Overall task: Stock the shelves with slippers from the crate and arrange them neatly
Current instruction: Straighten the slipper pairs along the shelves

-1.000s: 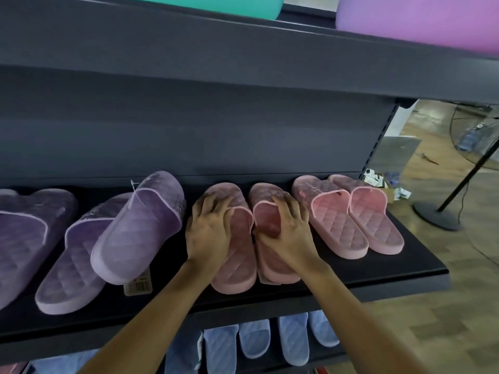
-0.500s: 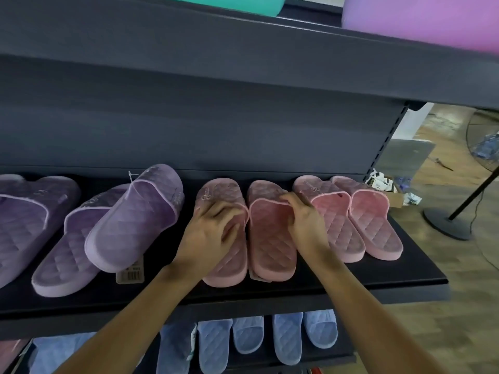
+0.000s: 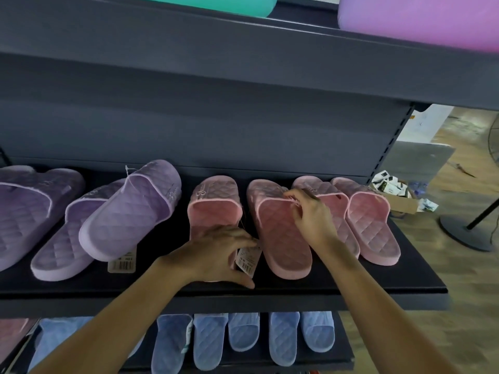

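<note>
- Centrally, left hand curls round the heel of first pink slipper; its tag lies beneath the fingers.
- Right hand pinches the strap edge of second pink slipper, just beside at 3 o'clock.
- Two further pink slippers at 3 o'clock: four pink on the shelf.
- Three purple slippers at 9 o'clock.
- At least five blue slippers at 6 o'clock, one tier below.

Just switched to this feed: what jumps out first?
The left hand grips the heel of the leftmost pink slipper on the middle shelf; the right hand pinches the strap of the next pink slipper. Further left, a purple slipper lies tilted over its mate.
</note>
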Tool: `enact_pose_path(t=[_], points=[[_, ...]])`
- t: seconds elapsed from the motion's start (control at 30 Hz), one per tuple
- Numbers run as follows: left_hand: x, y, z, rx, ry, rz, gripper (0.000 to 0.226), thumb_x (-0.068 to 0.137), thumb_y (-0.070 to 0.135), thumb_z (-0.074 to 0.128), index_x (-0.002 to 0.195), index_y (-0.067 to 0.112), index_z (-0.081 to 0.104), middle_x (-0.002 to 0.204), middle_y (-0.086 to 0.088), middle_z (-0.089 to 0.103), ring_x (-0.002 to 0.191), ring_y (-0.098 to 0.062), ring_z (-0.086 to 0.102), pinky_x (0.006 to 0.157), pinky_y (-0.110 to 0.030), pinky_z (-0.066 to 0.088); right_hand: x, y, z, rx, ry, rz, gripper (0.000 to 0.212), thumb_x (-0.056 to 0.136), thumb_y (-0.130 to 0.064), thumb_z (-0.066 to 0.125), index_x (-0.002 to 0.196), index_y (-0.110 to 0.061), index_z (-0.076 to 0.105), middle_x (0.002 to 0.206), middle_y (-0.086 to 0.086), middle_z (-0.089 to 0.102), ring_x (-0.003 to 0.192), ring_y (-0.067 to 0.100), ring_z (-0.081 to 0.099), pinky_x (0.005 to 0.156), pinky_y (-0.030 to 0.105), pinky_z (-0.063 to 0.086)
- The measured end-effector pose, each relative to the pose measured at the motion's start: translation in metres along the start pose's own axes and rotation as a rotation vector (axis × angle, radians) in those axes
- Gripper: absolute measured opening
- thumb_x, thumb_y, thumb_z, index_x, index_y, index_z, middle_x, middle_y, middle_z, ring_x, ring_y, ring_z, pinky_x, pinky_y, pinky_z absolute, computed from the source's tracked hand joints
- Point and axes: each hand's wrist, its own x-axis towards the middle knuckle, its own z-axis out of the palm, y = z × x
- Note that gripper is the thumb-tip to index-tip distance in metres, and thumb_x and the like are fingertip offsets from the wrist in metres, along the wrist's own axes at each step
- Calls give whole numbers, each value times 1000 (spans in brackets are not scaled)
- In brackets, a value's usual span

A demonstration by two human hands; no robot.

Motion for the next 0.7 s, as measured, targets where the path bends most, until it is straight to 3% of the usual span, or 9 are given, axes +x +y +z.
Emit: enact_pose_path(t=[0.07, 0.13, 0.27, 0.37, 0.43, 0.53, 0.63, 0.7], points=[[-1, 0, 1, 30, -23, -12, 79, 72, 63, 64, 141, 37, 33, 145, 23, 31, 134, 3, 20, 108, -19, 10, -2, 0, 0, -7, -22, 2, 28, 83, 5, 55, 108, -6, 63, 107, 10, 65, 88, 25, 66, 70, 32, 53], [0, -1, 4, 51, 4, -2, 64, 78, 59, 60, 136, 38, 42, 143, 23, 35, 133, 3, 25, 112, -25, 15, -3, -1, -1, -29, -34, 3, 30, 83, 5, 56, 111, -6, 62, 108, 10, 64, 85, 26, 66, 69, 36, 55], [2, 4, 4, -22, 126, 46, 27, 90, 44, 52, 109, 32, 67, 115, 22, 62, 109, 4, 51, 97, -24, 38, -2, 1, -2, -41, -23, -23, 33, 82, 9, 53, 108, -7, 65, 101, 11, 67, 79, 28, 68, 64, 36, 55], [1, 3, 3, -165, 333, 83, 38, 88, 51, 38, 93, 29, 69, 102, 23, 65, 93, 8, 58, 78, -12, 43, 3, 3, -3, -60, 13, 5, 34, 83, 10, 49, 104, -8, 67, 95, 11, 70, 80, 28, 68, 62, 39, 55], [-2, 1, -1, -247, 518, 80, 28, 90, 48, 37, 90, 31, 61, 97, 23, 63, 80, 14, 57, 71, -7, 43, 4, 4, -4, -74, 30, 12, 35, 83, 9, 48, 103, -10, 68, 92, 9, 72, 79, 27, 69, 60, 39, 55], [-8, -5, -14, -280, 748, 78, 16, 90, 30, 43, 90, 27, 59, 93, 14, 63, 78, 3, 59, 71, -7, 44, 3, 4, -6, -55, 39, 7, 38, 79, 11, 46, 101, -11, 68, 92, 8, 72, 79, 26, 69, 61, 40, 55], [-20, -14, -24, -288, 815, 115, 24, 93, 30, 47, 90, 15, 66, 88, 8, 69, 85, -2, 63, 78, -13, 48, 2, 3, -7, -36, 42, 23, 38, 77, 11, 47, 101, -10, 68, 94, 8, 71, 82, 26, 68, 64, 41, 55], [-30, -22, -25, -160, 812, 127, 32, 97, 39, 40, 92, 19, 64, 90, 5, 70, 85, -5, 63, 74, -19, 51, -1, -1, -6, -15, 56, 31, 37, 78, 12, 49, 102, -8, 68, 94, 8, 71, 81, 25, 68, 67, 37, 56]])
